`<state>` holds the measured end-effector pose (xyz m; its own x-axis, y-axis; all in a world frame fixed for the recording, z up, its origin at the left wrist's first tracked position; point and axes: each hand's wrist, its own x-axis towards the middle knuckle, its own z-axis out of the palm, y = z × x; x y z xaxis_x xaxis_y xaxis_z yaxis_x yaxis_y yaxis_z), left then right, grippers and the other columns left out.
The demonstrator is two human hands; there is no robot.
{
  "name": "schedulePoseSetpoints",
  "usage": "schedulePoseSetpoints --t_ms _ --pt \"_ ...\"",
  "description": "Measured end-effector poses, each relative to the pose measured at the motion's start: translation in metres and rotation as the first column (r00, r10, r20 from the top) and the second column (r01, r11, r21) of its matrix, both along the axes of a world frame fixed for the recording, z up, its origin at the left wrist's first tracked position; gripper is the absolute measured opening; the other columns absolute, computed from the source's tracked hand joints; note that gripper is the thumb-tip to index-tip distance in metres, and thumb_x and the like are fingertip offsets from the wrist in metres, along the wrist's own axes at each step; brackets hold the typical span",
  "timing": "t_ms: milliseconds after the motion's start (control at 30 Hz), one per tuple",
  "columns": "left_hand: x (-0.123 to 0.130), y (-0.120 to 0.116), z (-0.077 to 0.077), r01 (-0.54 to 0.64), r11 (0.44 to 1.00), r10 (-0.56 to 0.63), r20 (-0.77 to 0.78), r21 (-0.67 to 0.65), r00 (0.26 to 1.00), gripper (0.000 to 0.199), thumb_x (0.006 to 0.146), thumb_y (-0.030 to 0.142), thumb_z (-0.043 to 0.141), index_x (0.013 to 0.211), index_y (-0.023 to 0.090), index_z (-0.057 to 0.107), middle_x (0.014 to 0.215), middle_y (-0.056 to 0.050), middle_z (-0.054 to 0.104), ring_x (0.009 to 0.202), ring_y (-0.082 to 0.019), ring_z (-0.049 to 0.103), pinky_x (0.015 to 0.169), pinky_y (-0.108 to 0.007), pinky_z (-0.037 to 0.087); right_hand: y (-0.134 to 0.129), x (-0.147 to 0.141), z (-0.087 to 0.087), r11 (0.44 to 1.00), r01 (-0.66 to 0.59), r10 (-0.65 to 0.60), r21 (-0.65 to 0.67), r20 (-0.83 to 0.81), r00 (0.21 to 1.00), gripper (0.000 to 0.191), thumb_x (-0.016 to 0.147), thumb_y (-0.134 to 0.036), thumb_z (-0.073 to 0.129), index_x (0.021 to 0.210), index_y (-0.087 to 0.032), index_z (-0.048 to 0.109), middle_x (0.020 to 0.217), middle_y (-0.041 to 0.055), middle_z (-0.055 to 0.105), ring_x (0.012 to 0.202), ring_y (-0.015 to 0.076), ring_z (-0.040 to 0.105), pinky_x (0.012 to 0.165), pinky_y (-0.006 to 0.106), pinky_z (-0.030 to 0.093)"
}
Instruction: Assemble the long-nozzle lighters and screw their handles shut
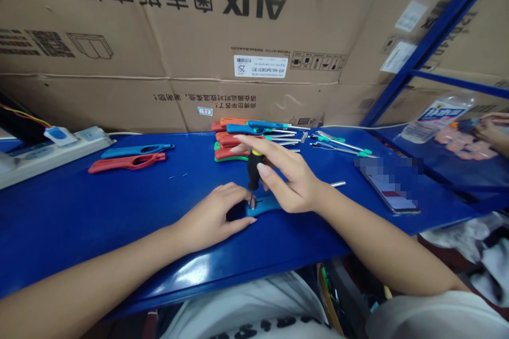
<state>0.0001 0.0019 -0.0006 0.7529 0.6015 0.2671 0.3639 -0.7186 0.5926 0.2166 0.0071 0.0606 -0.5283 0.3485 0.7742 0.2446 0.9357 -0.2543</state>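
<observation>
This looks like a small assembly workshop: a screwdriver stands mid-frame over a blue surface, with like handles heaped behind it and metal rods right of centre. A power strip at left, cardboard walling the top and a second person beside orange parts at the right edge fit that too.

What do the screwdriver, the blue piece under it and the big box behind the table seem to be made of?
Screwdriver: the black handle looks like dull plastic or rubber, hard to say which; the thin grey shaft suggests metal.
Blue piece: probably moulded plastic, smooth and evenly coloured.
Box: cardboard, matte brown, with creases and printing.
</observation>
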Motion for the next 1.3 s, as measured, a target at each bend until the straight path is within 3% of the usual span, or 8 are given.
schedulePoseSetpoints --t_ms 233,400,600,767,933,1100,1233,1300 --pt "0.0002 -0.0001 0.0006 0.004 0.999 -0.004 0.011 0.033 1.0 0.018 0.092 0.03 0.071 0.104 0.022 0.061 0.106 -0.001 0.069 0.101 -0.02 0.063 0.092 -0.035 0.048 0.0001 0.001 -0.0003 0.983 0.107 -0.104 0.148 -0.034 0.994 0.035 0.093 -0.037 0.069 0.123 -0.02 0.064 0.101 0.0055 0.076 0.086 0.0165 0.071 0.08 0.03 0.059" --pt "0.0008 -0.0006 0.0036 0.006 1.0 -0.006 0.0 -0.004 1.0 0.015 0.093 0.029 0.071 0.103 0.023 0.061 0.108 -0.001 0.069 0.105 -0.02 0.062 0.096 -0.035 0.048 0.0017 0.0032 0.0015 0.986 0.012 -0.013 -0.165 -0.004 1.0 0.041 0.107 -0.024 0.035 0.146 -0.02 0.049 0.121 0.0075 0.072 0.084 0.0117 0.071 0.076 0.027 0.06" --pt "0.0008 -0.0002 0.0022 0.008 1.0 -0.008 0.009 0.006 1.0 0.017 0.092 0.03 0.071 0.105 0.023 0.062 0.108 -0.002 0.069 0.107 -0.021 0.062 0.098 -0.036 0.047 0.0049 0.005 0.0026 0.984 0.128 -0.123 0.123 -0.047 0.991 0.024 0.097 -0.029 0.062 0.119 -0.019 0.067 0.111 0.0077 0.076 0.095 0.0183 0.071 0.082 0.032 0.058" --pt "0.001 -0.0005 0.0031 0.005 1.0 -0.005 0.003 0.001 1.0 0.017 0.092 0.03 0.072 0.104 0.022 0.062 0.109 -0.002 0.07 0.106 -0.022 0.063 0.096 -0.036 0.048 0.001 0.0019 0.0057 0.993 0.017 -0.022 -0.116 -0.041 0.999 0.03 0.104 -0.021 0.045 0.129 -0.02 0.063 0.116 0.0062 0.074 0.092 0.0148 0.071 0.08 0.031 0.059" --pt "0.0007 -0.0008 0.0029 0.006 1.0 -0.006 0.011 0.002 1.0 0.019 0.092 0.03 0.071 0.106 0.022 0.062 0.109 -0.002 0.07 0.107 -0.022 0.063 0.097 -0.037 0.047 0.0002 0.0031 0.0054 0.979 0.14 -0.134 0.149 -0.052 0.99 0.025 0.095 -0.032 0.067 0.117 -0.02 0.069 0.107 0.007 0.075 0.093 0.0188 0.07 0.082 0.032 0.058" --pt "0.0006 -0.0008 0.0029 -0.001 1.0 0.001 0.005 -0.004 1.0 0.017 0.092 0.031 0.071 0.104 0.022 0.063 0.107 -0.003 0.07 0.104 -0.022 0.064 0.096 -0.037 0.048 -0.002 0.0007 0.0066 0.988 0.005 -0.007 -0.156 -0.011 1.0 0.035 0.105 -0.024 0.043 0.136 -0.02 0.059 0.123 0.0089 0.071 0.1 0.0165 0.07 0.08 0.03 0.059" --pt "0.0005 -0.0007 0.0032 0.002 1.0 -0.002 0.004 -0.004 1.0 0.019 0.092 0.032 0.071 0.106 0.022 0.062 0.109 -0.003 0.07 0.106 -0.023 0.063 0.096 -0.039 0.048 -0.0013 0.0016 0.0062 0.991 0.116 -0.11 0.069 -0.088 0.99 0.022 0.089 -0.033 0.075 0.106 -0.02 0.071 0.092 0.0041 0.075 0.083 0.0167 0.069 0.074 0.029 0.058" --pt "0.0006 -0.0009 0.004 0.003 1.0 -0.003 0.005 -0.005 1.0 0.018 0.092 0.032 0.071 0.105 0.022 0.062 0.108 -0.003 0.07 0.105 -0.023 0.064 0.095 -0.038 0.049 -0.0012 0.0026 0.0056 0.985 0.136 -0.131 0.104 -0.054 0.99 0.023 0.096 -0.032 0.064 0.116 -0.021 0.069 0.101 0.0063 0.076 0.091 0.0188 0.07 0.082 0.033 0.058"
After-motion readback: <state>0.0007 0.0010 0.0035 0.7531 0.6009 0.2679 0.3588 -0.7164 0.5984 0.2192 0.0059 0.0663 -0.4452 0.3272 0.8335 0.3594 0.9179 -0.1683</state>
